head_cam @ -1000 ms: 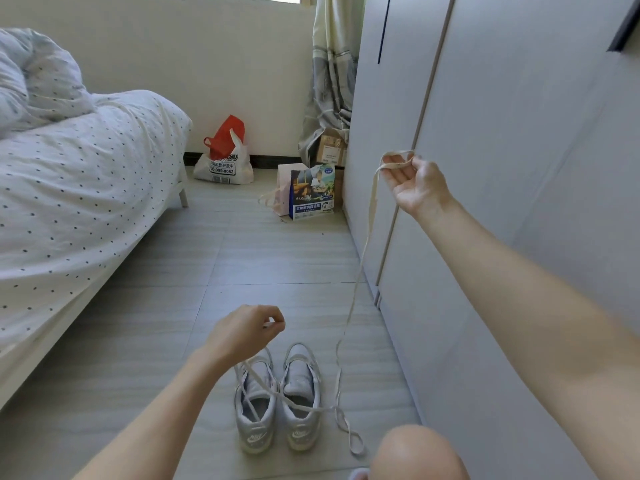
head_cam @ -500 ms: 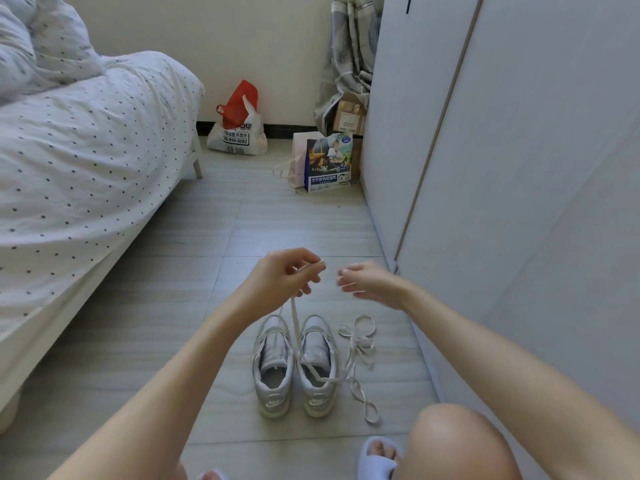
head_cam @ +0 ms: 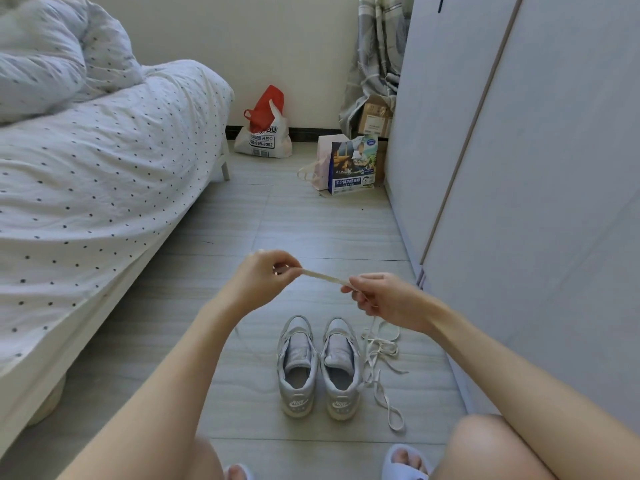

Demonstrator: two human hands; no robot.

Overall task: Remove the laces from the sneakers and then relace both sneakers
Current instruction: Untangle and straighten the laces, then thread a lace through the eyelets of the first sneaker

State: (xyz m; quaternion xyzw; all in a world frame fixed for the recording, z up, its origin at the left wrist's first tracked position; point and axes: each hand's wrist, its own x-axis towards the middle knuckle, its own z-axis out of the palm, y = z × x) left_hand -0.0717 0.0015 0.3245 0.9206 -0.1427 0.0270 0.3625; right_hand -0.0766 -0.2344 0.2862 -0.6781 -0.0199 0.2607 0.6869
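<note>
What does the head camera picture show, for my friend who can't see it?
Two hands, left and right, pinch a lace stretched between them above two unlaced sneakers on the floor. Another lace lies loose right of the sneakers, with a bed on the left.

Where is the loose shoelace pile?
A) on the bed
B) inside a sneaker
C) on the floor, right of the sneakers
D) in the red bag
C: the loose lace lies tangled on the floor tiles just right of the right sneaker, beside the wardrobe.
</note>
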